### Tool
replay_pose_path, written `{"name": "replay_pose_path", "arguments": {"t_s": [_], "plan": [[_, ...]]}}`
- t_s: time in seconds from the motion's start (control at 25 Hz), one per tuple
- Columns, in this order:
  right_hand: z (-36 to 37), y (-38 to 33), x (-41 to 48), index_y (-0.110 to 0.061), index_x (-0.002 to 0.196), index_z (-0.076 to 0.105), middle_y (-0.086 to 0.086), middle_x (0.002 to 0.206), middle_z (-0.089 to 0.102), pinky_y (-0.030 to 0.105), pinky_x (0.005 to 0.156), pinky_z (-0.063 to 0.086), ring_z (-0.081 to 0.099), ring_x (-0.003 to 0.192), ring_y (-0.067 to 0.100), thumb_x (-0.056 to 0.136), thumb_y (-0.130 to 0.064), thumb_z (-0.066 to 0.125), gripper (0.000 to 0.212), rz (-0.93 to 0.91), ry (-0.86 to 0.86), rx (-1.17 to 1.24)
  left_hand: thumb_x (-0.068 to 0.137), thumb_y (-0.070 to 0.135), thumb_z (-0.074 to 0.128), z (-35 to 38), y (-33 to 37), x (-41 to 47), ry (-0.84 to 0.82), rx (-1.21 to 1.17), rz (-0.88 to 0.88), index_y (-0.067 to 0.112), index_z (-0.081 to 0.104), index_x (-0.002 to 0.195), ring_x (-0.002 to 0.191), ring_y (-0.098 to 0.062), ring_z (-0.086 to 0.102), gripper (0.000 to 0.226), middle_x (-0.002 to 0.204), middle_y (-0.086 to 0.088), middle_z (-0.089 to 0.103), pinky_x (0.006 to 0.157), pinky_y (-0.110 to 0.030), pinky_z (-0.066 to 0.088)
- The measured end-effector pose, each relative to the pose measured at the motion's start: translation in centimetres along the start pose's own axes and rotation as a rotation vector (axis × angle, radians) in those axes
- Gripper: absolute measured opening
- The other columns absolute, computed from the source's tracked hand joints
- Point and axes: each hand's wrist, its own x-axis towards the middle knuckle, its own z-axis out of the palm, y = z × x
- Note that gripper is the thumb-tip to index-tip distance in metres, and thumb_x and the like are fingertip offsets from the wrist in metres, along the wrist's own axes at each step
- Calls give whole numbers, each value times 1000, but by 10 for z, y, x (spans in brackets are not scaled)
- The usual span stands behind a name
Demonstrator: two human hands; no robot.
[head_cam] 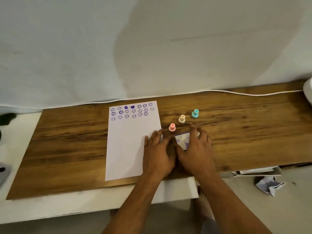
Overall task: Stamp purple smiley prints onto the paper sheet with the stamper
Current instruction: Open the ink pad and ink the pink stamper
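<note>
I'm seeing both hands resting w/ fingers spread, gripping nothing: left hand (pixel 157 153) overlapping paper sheet (pixel 128 146) rt edge, right hand (pixel 196 152) covering ink pad (pixel 183 139).

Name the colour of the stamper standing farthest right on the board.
Teal stamper, clearest in the head view, beyond the cream and pink ones.

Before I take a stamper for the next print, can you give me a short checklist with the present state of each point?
1. Paper sheet lies flat on the wooden board: ok.
2. Free space below the printed rows: ok, the lower part is blank.
3. Pink stamper, beige stamper and teal stamper stand upright: ok.
4. Stamper in hand: not ok, left hand and right hand hold none.
5. Ink pad ready: cannot tell, the hands partly cover it.
</note>
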Motion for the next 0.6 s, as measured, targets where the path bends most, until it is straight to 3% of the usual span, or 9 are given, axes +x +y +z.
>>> {"name": "replay_pose_path", "arguments": {"t_s": [0.16,0.32,0.44,0.6], "plan": [[4,1,2,-24,157,22,15,158,37,46,110,41,34,142,34,87,-60,66,90,19,17,48,93,49,60,1,4,1,-2,-47,-5,40,44,153,159,-21,16,62,169,5,31,127,-39,-8],[7,3,5,-27,157,15,11,157,38,45,109,43,37,142,32,84,-62,69,97,30,16,85,94,44,64,-1,5,1,-5,-44,-22,39,39,157,159,-21,15,68,170,2,28,131,-45,-1],[4,4,6,-27,159,13,9,157,40,44,107,45,40,141,31,83,-60,71,100,26,30,125,93,41,67,-1,5,5,11,-56,-46,40,47,151,159,-23,17,62,170,2,30,131,-46,0],[-9,9,13,-25,159,16,10,154,43,46,104,47,45,138,31,85,-57,72,98,66,90,204,90,52,69,3,1,6,17,-42,-36,45,48,149,158,-21,18,63,169,4,32,131,-49,3]]}}
